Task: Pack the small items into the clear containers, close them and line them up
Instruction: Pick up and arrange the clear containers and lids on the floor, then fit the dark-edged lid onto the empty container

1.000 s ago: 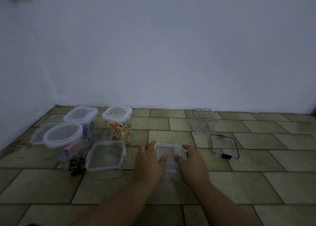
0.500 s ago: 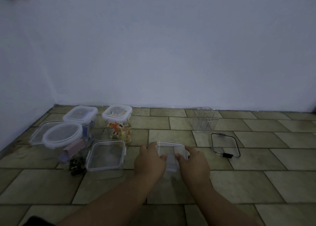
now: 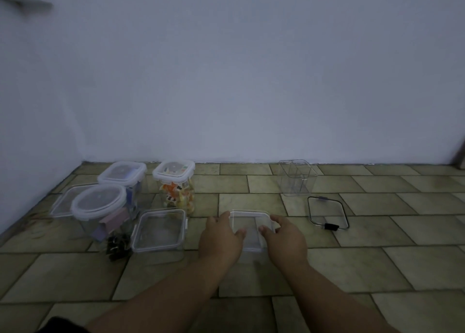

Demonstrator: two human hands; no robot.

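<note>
A small clear square container (image 3: 249, 225) with its lid on stands on the tiled floor in front of me. My left hand (image 3: 220, 239) grips its left side and my right hand (image 3: 285, 239) grips its right side, thumbs on the lid. To the left stand a closed clear square container (image 3: 159, 230), a round-lidded jar (image 3: 99, 204) with pink items and black clips, a jar of orange and yellow items (image 3: 176, 186) and another lidded jar (image 3: 123, 174). An open empty clear container (image 3: 298, 177) stands at the back right, its black-rimmed lid (image 3: 328, 213) lying in front of it.
A flat clear lid (image 3: 63, 201) lies at far left behind the round jar. The white wall (image 3: 226, 81) runs along the back and left of the floor. Bare tiles (image 3: 377, 257) stretch to the right and toward me.
Both hands stay on the small container, with the fingers shifting slightly along its lid edges. Nothing else has moved.
</note>
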